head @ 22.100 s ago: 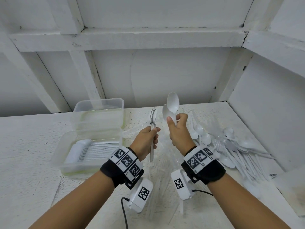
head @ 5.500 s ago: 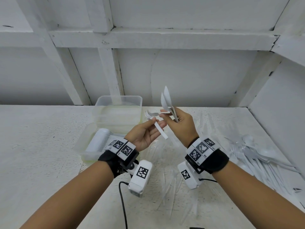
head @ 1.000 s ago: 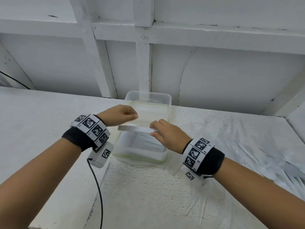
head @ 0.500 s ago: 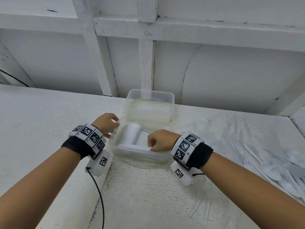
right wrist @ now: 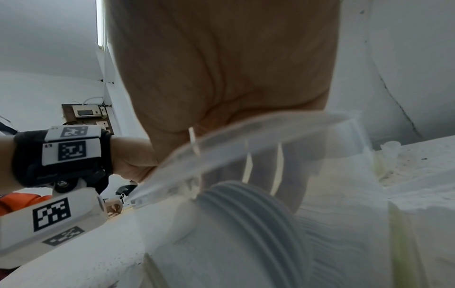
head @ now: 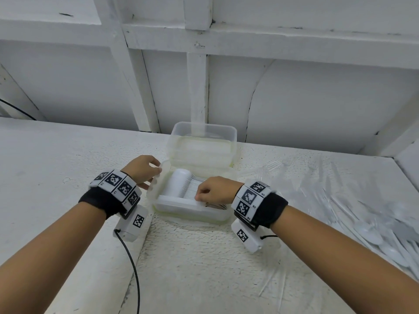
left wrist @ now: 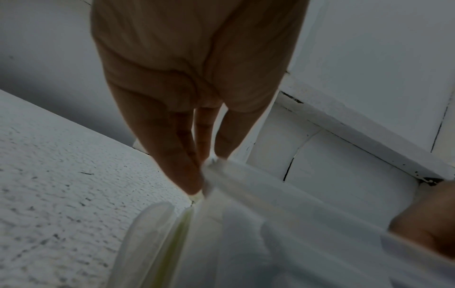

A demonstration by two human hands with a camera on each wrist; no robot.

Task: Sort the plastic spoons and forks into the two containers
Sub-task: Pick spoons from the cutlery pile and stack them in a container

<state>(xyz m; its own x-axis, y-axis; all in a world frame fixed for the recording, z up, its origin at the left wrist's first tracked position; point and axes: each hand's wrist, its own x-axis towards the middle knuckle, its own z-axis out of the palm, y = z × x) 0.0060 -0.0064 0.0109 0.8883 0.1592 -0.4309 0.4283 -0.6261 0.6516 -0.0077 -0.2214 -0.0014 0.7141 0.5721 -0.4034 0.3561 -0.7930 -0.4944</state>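
Two clear plastic containers stand in a row; the far container (head: 204,141) looks empty. The near container (head: 192,215) holds a packed row of white spoons (head: 181,184), seen as ridged edges (right wrist: 246,214) in the right wrist view. My left hand (head: 145,171) pinches this container's left rim (left wrist: 209,175) between thumb and fingertips. My right hand (head: 212,191) is curled inside the near container around a few white cutlery handles (right wrist: 247,165). Whether they are spoons or forks is hidden.
A loose pile of white spoons and forks (head: 385,230) lies at the right, on crinkled clear plastic (head: 317,189). A single fork (head: 272,165) lies beside the containers. A black cable (head: 133,268) trails from my left wrist. A white framed wall stands close behind.
A second ago both hands held a white stack level above the near container. It has come down inside; the left hand moved to the rim and the right stayed in the box.
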